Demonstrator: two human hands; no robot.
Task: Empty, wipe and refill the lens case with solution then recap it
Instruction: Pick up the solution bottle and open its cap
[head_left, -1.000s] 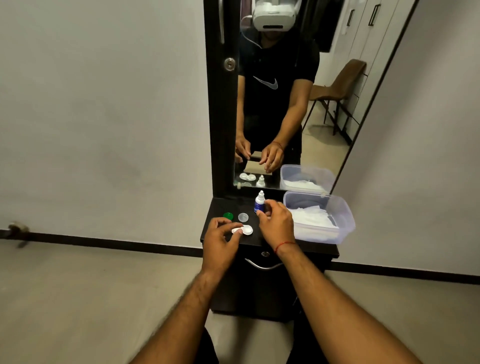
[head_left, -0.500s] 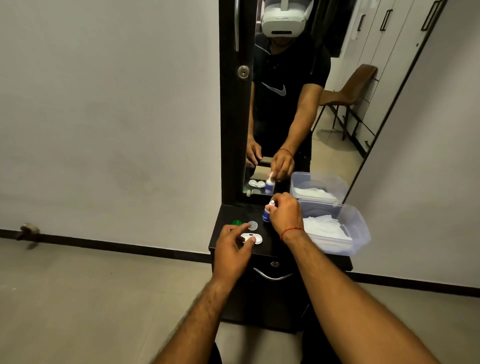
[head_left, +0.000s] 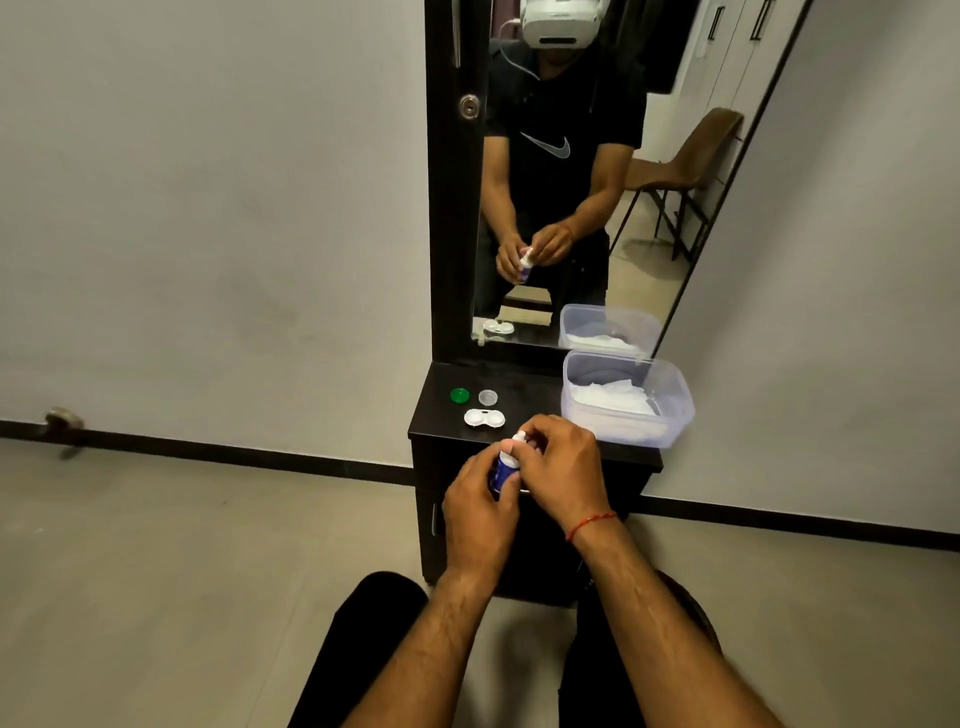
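Note:
The white lens case (head_left: 484, 418) lies uncapped on the dark cabinet top (head_left: 530, 395), both wells showing. Behind it rest a green cap (head_left: 460, 395) and a clear cap (head_left: 488, 397). I hold the small blue solution bottle (head_left: 503, 470) upright in front of the cabinet, below the case. My left hand (head_left: 480, 512) wraps its body. My right hand (head_left: 563, 467) pinches the white top of the bottle with its fingertips.
A clear plastic tub (head_left: 675, 415) with white tissues sits at the right of the cabinet top. A tall mirror (head_left: 571, 182) stands behind and reflects me and a brown chair. A black skirting runs along the grey wall; the floor is beige tile.
My right hand lifted the bottle off the cabinet top and drew it toward me. My left hand left the lens case and took the bottle's body. The camera tilted down.

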